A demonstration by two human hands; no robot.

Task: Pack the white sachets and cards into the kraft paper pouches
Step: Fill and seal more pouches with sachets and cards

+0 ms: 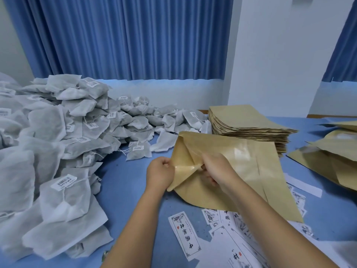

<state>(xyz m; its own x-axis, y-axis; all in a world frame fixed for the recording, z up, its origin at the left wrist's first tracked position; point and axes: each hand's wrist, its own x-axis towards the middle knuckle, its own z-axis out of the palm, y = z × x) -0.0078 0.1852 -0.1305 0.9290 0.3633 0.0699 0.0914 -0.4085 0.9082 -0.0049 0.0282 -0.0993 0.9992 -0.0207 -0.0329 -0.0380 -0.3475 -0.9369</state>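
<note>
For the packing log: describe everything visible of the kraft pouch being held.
The kraft pouch is tan paper, creased, with a glossy window panel. It lies tilted on the blue table, its lower end over printed cards. Its mouth faces left: the left hand pinches one lip, the right hand grips the other, spreading it open.

Brightly, evenly lit, only faint shadows. Glares on the glossy window of the kraft pouch (241, 153). Bows at the frame edges, slanting the curtain (125, 35) upper left. Blurs lower right.
</note>
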